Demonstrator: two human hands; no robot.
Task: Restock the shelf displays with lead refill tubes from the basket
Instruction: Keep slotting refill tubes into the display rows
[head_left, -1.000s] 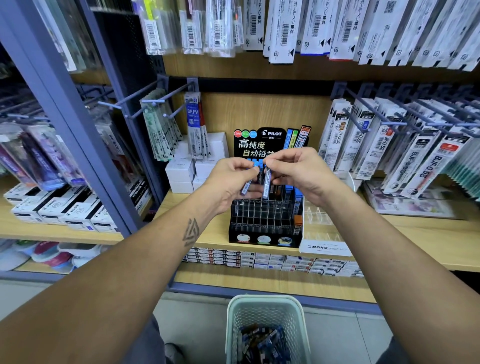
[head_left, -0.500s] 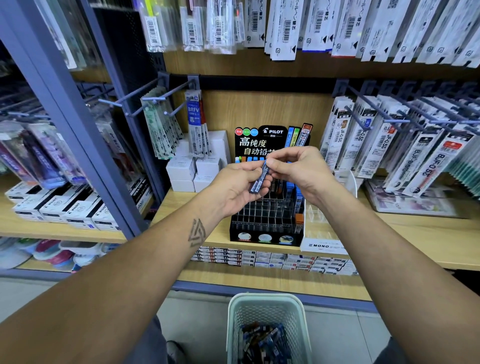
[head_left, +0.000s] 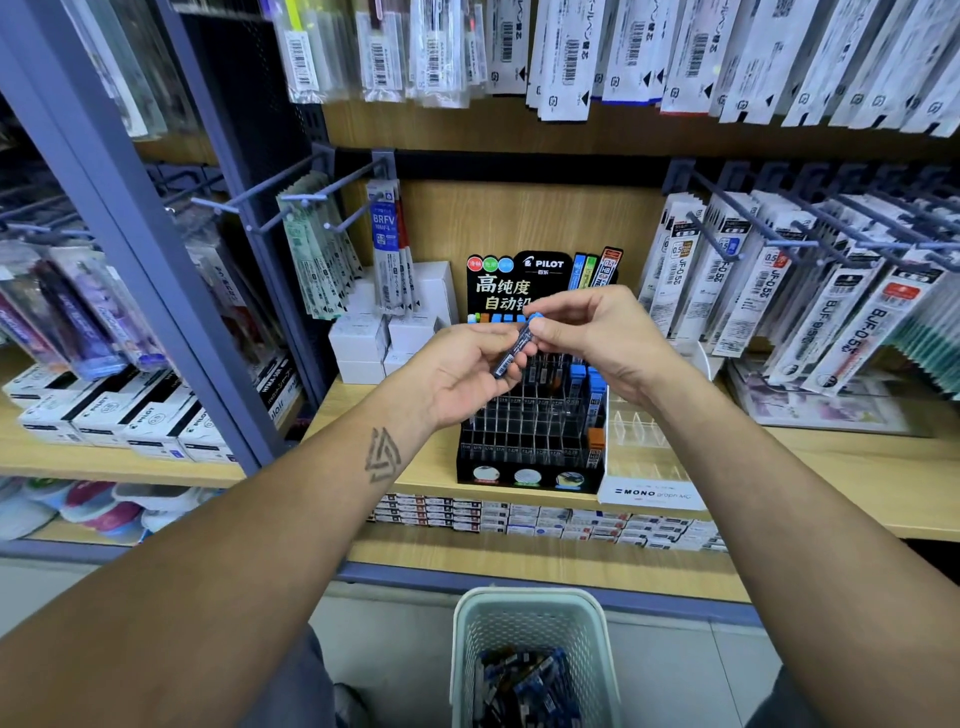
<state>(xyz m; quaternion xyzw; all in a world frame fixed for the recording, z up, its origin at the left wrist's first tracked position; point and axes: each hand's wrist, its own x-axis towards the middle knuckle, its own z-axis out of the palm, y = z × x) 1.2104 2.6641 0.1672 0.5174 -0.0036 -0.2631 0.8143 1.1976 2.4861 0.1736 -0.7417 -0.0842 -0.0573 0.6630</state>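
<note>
A black lead refill tube (head_left: 513, 349) with a blue cap is held slanted between both hands, just above the black Pilot display rack (head_left: 530, 436) on the wooden shelf. My left hand (head_left: 467, 371) cradles its lower end with curled fingers. My right hand (head_left: 592, 332) pinches its blue-capped top. The rack has many vacant slots, a few blue and orange capped tubes (head_left: 592, 400) along its right side and a row at the back. A pale green basket (head_left: 530, 613) on the floor below holds several more tubes (head_left: 524, 686).
A clear Mono display (head_left: 649, 467) stands right of the rack. White boxes (head_left: 384, 332) sit to its left. Refill packs hang on pegs at the right (head_left: 779, 291) and left (head_left: 322, 249). A blue shelf post (head_left: 156, 291) rises at the left.
The tube has tipped from upright to slanted and lifted slightly above the rack. Both hands have drawn closer together around it.
</note>
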